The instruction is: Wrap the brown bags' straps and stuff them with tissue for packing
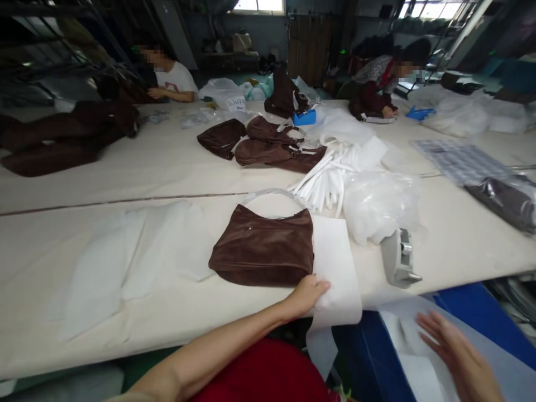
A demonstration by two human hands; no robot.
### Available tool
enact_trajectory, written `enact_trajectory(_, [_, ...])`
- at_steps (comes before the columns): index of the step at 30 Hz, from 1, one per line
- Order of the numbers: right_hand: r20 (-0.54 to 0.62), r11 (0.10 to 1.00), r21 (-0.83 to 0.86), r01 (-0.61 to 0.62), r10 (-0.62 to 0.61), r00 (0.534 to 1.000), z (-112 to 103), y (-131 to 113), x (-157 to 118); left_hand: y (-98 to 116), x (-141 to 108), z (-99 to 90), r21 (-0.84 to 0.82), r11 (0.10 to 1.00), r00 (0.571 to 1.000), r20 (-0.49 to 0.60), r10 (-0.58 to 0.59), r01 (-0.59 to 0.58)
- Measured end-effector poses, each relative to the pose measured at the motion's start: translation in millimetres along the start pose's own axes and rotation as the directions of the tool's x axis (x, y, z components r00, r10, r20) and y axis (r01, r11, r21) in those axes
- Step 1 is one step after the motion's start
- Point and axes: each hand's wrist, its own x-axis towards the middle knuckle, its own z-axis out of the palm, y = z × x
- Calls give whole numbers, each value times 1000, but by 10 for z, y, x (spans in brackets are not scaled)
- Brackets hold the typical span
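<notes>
Brown bag point(263, 245) just ahead of left hand point(307, 296), pinch unclear; right hand point(456, 346) spread, well apart rightward

At four o'clock the right hand point(454, 346) is blurred — forearm cut by the bottom edge. The right edge crops a plastic-wrapped bag point(505, 201) at three; the left, a blurred brown heap point(62, 139) at nine.

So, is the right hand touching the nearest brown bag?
No, the right hand is over by the white sheets, clearly apart from the brown bag.
</notes>
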Motion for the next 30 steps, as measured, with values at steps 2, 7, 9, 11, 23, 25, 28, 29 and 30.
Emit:
enact_trajectory(2, [201,989,106,-104,81,976,617,71,-124,-34,22,58,92,995,997,66,29,-36])
enact_trajectory(7, [306,943,241,-232,153,940,1602,126,-365,93,-68,-220,415,897,974,219,65,-153])
enact_trajectory(9, [219,926,291,-240,180,959,1594,147,-467,131,-126,-517,617,759,978,140,153,-207])
enact_trajectory(11, [115,916,322,-239,213,970,1476,174,-566,104,-147,-838,786,589,972,63,225,-187])
enact_trajectory(23, [-171,949,248,-197,243,955,1571,148,-739,346,10,-2062,650,720,966,96,241,-245])
enact_trajectory(25, [-124,959,180,-220,244,962,1703,115,-726,496,-45,-2372,515,833,978,73,193,-203])
enact_trajectory(28, [1,962,59,-268,268,963,2002,59,-594,635,-109,-2766,331,940,996,-3,85,-79])
enact_trajectory(29, [37,959,19,-283,283,959,2123,40,-513,655,-122,-2869,271,961,998,-39,58,-45])
enact_trajectory(30, [70,954,-19,-298,299,952,2249,22,-416,664,-131,-2958,215,976,996,-77,39,-22])
